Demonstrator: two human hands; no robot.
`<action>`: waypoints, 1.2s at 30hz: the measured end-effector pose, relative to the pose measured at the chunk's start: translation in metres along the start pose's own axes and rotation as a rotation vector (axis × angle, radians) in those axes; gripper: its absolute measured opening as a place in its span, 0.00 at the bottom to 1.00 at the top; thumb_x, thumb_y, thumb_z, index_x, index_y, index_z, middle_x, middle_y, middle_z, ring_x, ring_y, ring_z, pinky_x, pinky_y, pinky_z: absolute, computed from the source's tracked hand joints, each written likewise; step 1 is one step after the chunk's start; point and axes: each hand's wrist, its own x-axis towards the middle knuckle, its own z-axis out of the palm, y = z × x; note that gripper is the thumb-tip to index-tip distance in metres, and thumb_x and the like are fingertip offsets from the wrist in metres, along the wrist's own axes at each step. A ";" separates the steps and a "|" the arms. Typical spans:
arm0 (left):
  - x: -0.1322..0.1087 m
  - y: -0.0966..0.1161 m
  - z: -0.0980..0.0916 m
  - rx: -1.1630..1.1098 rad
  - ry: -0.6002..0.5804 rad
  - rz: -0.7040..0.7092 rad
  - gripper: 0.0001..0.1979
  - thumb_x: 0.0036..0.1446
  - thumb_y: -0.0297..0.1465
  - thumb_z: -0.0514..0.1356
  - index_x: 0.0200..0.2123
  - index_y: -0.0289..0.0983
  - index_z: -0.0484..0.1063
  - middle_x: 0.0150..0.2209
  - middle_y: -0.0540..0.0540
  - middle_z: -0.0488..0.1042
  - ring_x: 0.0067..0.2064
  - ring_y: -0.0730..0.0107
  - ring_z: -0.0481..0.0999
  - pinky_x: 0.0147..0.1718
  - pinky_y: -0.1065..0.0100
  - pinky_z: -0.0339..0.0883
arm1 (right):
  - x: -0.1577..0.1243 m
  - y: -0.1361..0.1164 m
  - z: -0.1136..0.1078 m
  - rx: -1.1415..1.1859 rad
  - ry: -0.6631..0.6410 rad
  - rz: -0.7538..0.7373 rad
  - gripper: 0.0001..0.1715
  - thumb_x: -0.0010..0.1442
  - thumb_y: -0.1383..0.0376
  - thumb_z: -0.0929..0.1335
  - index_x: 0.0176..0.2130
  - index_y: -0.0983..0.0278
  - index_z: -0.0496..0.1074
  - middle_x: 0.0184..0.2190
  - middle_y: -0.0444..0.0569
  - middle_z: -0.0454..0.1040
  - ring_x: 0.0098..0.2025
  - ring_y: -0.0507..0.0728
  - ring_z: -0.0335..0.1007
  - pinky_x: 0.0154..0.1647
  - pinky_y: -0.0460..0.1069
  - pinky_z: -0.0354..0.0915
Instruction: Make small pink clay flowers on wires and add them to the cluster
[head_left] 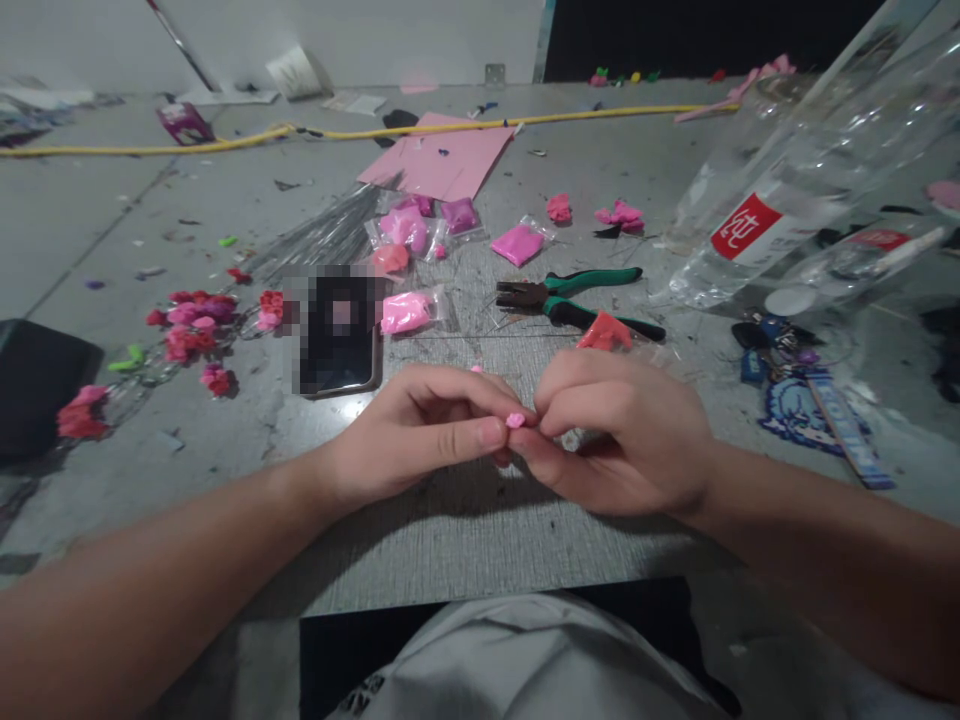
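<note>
My left hand (420,430) and my right hand (622,430) meet fingertip to fingertip over the grey table (450,540). Between them they pinch a tiny pink clay piece (515,420). Both hands are closed around it, thumbs and forefingers pressed together. Just beyond my right hand lies a red clay bag (604,333). A pink clay bag (405,312) sits beyond my left hand, next to a phone (337,335).
Green-handled pliers (577,297) lie behind my hands. Finished clay flowers (196,325) spread at the left. More clay bags (420,230) and a pink sheet (442,160) lie farther back. Clear plastic bottles (795,190) and keys (787,350) are at the right. A yellow cable (375,130) crosses the back.
</note>
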 end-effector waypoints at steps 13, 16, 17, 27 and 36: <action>0.015 0.013 -0.019 0.590 -0.178 0.176 0.05 0.61 0.30 0.71 0.40 0.38 0.86 0.38 0.40 0.84 0.39 0.64 0.83 0.40 0.67 0.77 | -0.003 0.016 0.003 0.094 0.225 0.154 0.12 0.72 0.58 0.68 0.35 0.59 0.70 0.26 0.44 0.73 0.27 0.52 0.68 0.28 0.50 0.67; 0.019 0.013 -0.028 0.896 -0.333 0.292 0.08 0.66 0.30 0.66 0.46 0.41 0.85 0.40 0.40 0.83 0.41 0.64 0.83 0.42 0.67 0.76 | -0.004 0.023 0.006 0.082 0.265 0.254 0.15 0.72 0.58 0.68 0.33 0.60 0.70 0.24 0.42 0.71 0.25 0.51 0.65 0.26 0.49 0.63; 0.020 0.012 -0.030 0.986 -0.375 0.304 0.09 0.68 0.30 0.64 0.47 0.41 0.84 0.41 0.39 0.83 0.43 0.63 0.83 0.43 0.66 0.75 | -0.003 0.025 0.007 0.087 0.260 0.272 0.15 0.72 0.58 0.67 0.33 0.61 0.70 0.24 0.42 0.70 0.24 0.50 0.64 0.26 0.48 0.62; 0.017 0.013 -0.039 1.430 -0.477 0.296 0.17 0.72 0.27 0.55 0.56 0.39 0.80 0.46 0.38 0.81 0.49 0.59 0.81 0.50 0.63 0.74 | -0.002 0.032 0.012 0.069 0.196 0.305 0.16 0.71 0.61 0.67 0.31 0.62 0.69 0.21 0.39 0.66 0.23 0.49 0.59 0.26 0.46 0.58; 0.022 0.015 -0.051 1.334 -0.387 0.239 0.12 0.71 0.33 0.59 0.47 0.43 0.84 0.45 0.42 0.82 0.44 0.64 0.82 0.45 0.68 0.72 | -0.003 0.034 0.012 0.061 0.177 0.315 0.15 0.70 0.63 0.68 0.30 0.63 0.70 0.21 0.39 0.66 0.23 0.49 0.58 0.25 0.47 0.56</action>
